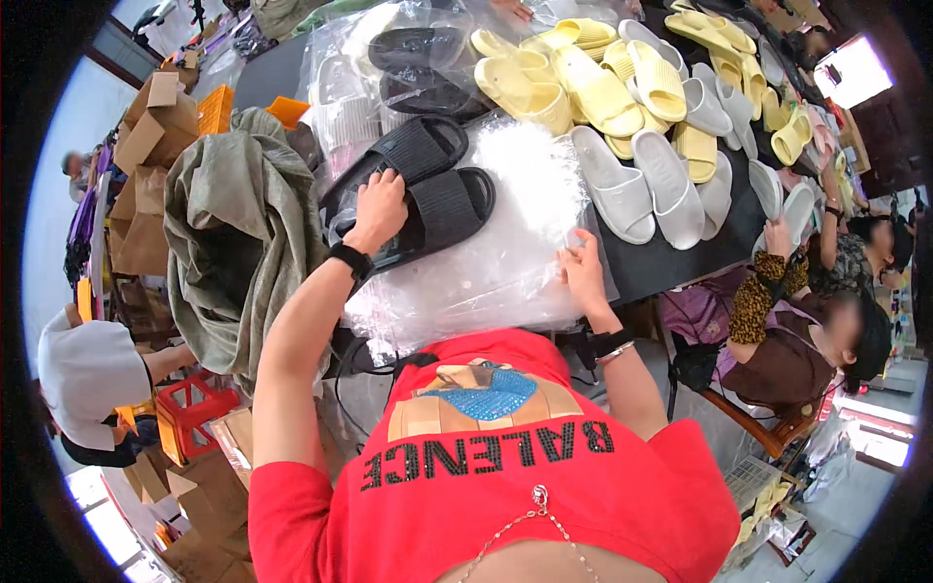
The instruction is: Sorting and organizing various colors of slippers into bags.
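Left hand (379, 209) pressed fingers-down on pair of black ribbed rubber slides (428, 189); right hand (581, 267) pinching edge of clear plastic bag stack (486, 262), fingers curled.

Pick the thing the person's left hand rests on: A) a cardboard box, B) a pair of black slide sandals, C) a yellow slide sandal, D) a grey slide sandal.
B: the left hand lies flat on the pair of black slide sandals, which sit on a stack of clear plastic bags, while the right hand touches the edge of that stack; the yellow sandals and grey sandals lie farther back on the table.
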The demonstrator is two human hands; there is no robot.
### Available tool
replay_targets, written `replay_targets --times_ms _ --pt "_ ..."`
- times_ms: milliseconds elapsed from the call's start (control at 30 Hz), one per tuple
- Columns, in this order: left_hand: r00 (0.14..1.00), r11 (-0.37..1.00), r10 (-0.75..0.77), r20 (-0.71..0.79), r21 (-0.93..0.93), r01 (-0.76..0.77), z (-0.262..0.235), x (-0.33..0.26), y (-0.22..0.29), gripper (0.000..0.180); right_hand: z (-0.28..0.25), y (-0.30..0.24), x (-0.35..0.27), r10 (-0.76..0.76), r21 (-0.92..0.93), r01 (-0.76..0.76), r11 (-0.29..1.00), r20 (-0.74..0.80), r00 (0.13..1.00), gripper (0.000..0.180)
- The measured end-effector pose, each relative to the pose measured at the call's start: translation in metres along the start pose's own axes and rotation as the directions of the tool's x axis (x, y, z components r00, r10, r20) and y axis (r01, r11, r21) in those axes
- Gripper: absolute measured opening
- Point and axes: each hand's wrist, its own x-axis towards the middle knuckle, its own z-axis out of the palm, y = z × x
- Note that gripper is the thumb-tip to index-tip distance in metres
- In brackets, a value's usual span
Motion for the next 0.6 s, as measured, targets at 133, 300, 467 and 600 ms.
replay_targets --times_ms 133,300,467,600 --pt "0.987 0.989 0.145 -0.074 -0.02 -0.147 -0.03 -0.018 0.024 0.017 -0.008 -0.034 -0.033 0.144 0.014 -0.144 0.989 0.038 0.989 0.066" --pt "0.927 0.917 0.375 0.018 -0.152 -0.368 -0.023 -0.046 0.077 0.014 -0.014 -0.022 -0.053 0.108 -0.058 -0.101 0.993 0.148 0.983 0.078" --pt "0.948 0.932 0.315 0.047 -0.205 -0.3 0.019 -0.06 0.072 0.018 -0.016 0.001 -0.034 -0.243 -0.268 0.256 0.929 0.081 0.967 0.058" --pt "0.968 0.968 0.247 0.036 -0.061 -0.244 0.011 -0.06 0.048 0.017 -0.017 -0.005 -0.035 -0.382 -0.478 0.408 0.778 0.157 0.911 0.048"
